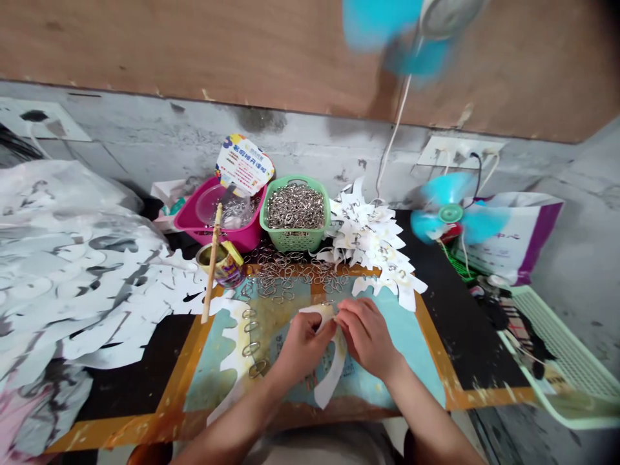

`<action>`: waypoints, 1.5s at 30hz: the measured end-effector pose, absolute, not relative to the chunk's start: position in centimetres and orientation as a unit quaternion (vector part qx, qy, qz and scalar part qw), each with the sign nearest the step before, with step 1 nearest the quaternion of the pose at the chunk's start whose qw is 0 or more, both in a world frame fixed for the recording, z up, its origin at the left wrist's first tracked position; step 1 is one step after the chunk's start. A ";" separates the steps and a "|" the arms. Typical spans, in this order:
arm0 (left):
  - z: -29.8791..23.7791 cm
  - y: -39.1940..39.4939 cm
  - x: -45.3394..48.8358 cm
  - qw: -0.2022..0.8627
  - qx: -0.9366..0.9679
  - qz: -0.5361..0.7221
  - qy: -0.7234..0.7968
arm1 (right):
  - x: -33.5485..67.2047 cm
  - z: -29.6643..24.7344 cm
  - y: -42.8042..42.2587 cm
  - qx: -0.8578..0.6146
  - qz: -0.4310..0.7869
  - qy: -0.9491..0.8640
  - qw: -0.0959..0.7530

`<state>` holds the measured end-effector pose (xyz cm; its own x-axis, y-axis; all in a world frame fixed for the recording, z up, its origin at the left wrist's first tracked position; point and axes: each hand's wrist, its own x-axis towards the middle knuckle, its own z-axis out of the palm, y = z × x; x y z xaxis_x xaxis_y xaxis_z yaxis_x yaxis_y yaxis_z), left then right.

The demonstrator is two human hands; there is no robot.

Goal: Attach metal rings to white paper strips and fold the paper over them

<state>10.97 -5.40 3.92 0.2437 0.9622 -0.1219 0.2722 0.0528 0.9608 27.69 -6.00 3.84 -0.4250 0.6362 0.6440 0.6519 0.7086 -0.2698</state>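
Note:
My left hand (303, 345) and my right hand (368, 336) meet over the middle of the printed board (431, 336). Both pinch the top end of a white paper cut-out (332, 378), which hangs down between them towards me. Whether a metal ring is in the fingers I cannot see. To the left of my left hand, another white cut-out (237, 361) lies flat with several metal rings (250, 339) laid on it. Loose metal rings (285, 278) are scattered just beyond my hands.
A green basket (294, 216) full of rings and a pink basket (220, 219) stand at the back. A tin with a wooden stick (213, 265) sits left of them. Finished white cut-outs (372, 242) pile at the right, many more at the left (82, 278). A blue fan (448, 210) spins at right.

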 end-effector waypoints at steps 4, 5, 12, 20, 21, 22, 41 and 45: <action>4.2 -4.8 10.4 0.508 0.654 0.304 0.471 | 27.9 4.8 -6.0 -0.418 0.022 -0.833 0.363; 4.4 -4.7 10.2 0.504 0.667 0.298 0.460 | 27.9 5.2 -6.0 -0.436 0.057 -0.821 0.363; 4.7 -4.8 9.1 0.504 0.705 0.264 0.422 | 27.7 7.9 -5.8 -0.474 0.375 -0.722 0.337; 4.1 -4.9 9.0 0.508 0.657 0.346 0.436 | 26.6 7.0 -5.8 -0.415 0.571 -0.516 0.486; 3.9 -5.0 9.0 0.512 0.645 0.375 0.427 | 26.4 7.2 -6.0 -0.408 0.576 -0.504 0.497; 3.7 -5.1 9.0 0.514 0.634 0.402 0.415 | 26.3 7.4 -6.3 -0.403 0.577 -0.497 0.507; 4.6 -6.0 10.4 0.493 0.542 0.473 0.489 | 27.6 7.7 -5.9 -0.379 0.612 -0.502 0.479; 4.8 -6.3 10.7 0.493 0.512 0.495 0.500 | 27.6 7.5 -6.3 -0.463 0.519 -0.606 0.387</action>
